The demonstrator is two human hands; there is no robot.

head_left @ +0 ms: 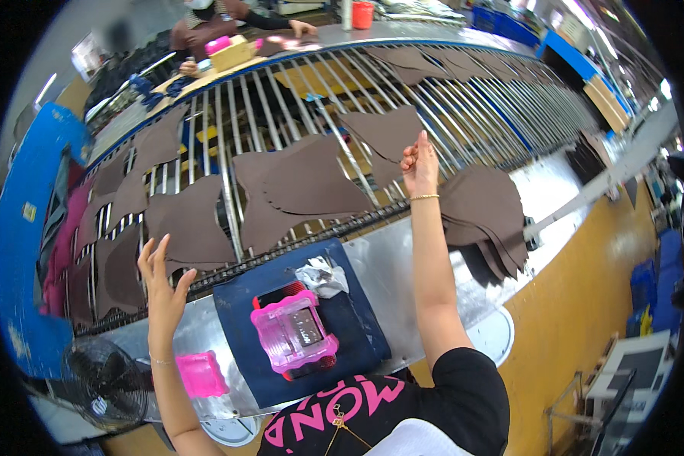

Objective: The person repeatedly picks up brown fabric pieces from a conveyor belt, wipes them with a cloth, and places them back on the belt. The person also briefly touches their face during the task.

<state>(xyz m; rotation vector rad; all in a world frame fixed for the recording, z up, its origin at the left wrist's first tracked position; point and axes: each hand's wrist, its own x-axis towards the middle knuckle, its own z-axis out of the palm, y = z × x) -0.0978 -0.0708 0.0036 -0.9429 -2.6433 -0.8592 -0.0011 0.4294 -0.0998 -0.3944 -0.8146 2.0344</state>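
My left hand (159, 285) is over the near left edge of the roller rack, fingers apart and holding nothing. Its fingertips are closest to a brown cut panel (186, 216) lying on the bars. Farther right, my right hand (420, 169) is raised over the rack with its fingers closed at the edge of another brown panel (384, 131); the exact grip is partly hidden. A wide brown panel (300, 182) lies flat between my hands. Beside my right forearm is a stack of brown panels (482, 205), its near edges hanging down.
A pink translucent case (292, 330) and a crumpled white wrapper (323, 277) rest on a dark blue mat (254, 372). A pink tray (201, 374) and a black fan (106, 384) are at left. Across the metal-bar rack (232, 152), a co-worker's hand (304, 29) rests on the far table.
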